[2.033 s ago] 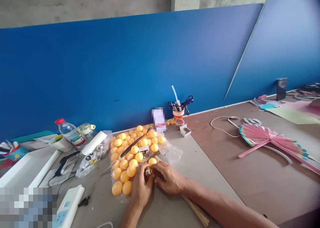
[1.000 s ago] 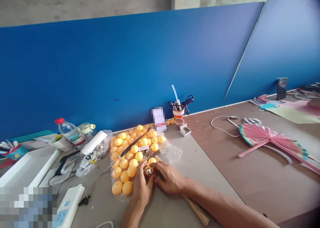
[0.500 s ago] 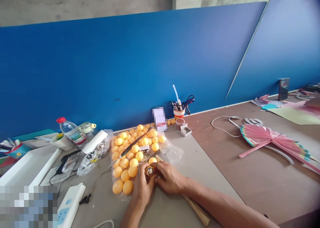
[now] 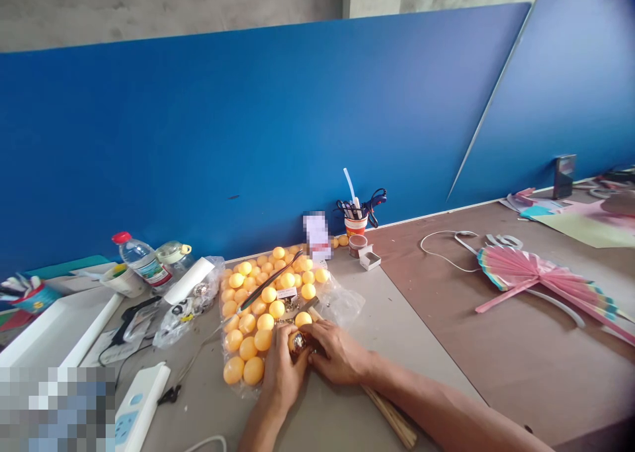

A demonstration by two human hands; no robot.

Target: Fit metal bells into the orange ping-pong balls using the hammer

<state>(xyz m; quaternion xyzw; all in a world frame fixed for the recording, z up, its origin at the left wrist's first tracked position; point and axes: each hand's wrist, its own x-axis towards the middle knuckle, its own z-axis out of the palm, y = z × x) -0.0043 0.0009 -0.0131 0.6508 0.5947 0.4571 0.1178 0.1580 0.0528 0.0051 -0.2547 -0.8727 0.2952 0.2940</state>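
Lower centre of the frame, and there's the small shiny ball, partly covered by fingers, its underside out of sight! The left hand curls round its left side, thumb and fingers closed on it; the right hand comes at it from the right, fingers bent inward, but gripping or merely touching, I can't tell. The right forearm slants up from the bottom edge, hiding part of a wooden piece. Orange balls in clear plastic spread just beyond; a pixelated block masks the lower left corner.
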